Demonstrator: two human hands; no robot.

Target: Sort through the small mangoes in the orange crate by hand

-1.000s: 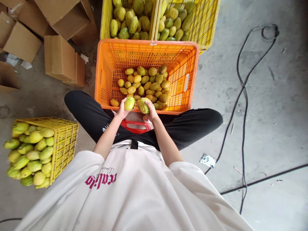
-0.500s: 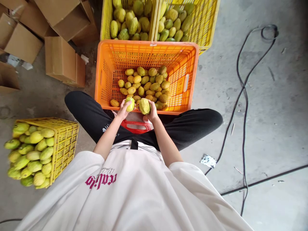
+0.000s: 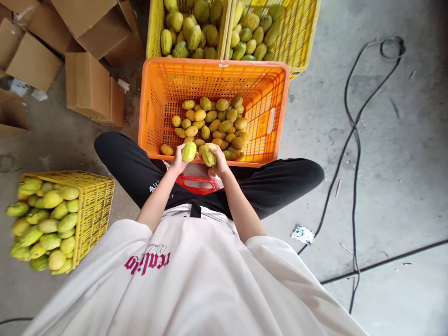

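Observation:
My left hand [image 3: 178, 160] is closed around a smooth yellow-green fruit [image 3: 189, 152], its fingers along the left side. A ridged yellow-green fruit [image 3: 209, 155], perhaps a papaya, is gripped in my right hand [image 3: 220, 162], the thumb across its top. The two fruits are side by side with a small gap, above the near rim of an orange crate [image 3: 213, 65]. Inside that crate lie several smaller yellow and olive fruits [image 3: 226, 125], mostly toward the middle and right. Some fingers are hidden behind the held fruits.
Two yellow crates [image 3: 308, 42] of green fruit stand beyond the orange one. A full yellow crate [image 3: 96, 205] is at my left. Cardboard boxes [image 3: 87, 86] lie upper left. A black cable [image 3: 355, 186] runs over the floor at right. A red plastic piece [image 3: 198, 185] shows between my legs.
The left fruit has turned slightly in my hand and shows more of its face. The right hand has tilted, with its thumb now over the ridged fruit. The crates have not moved.

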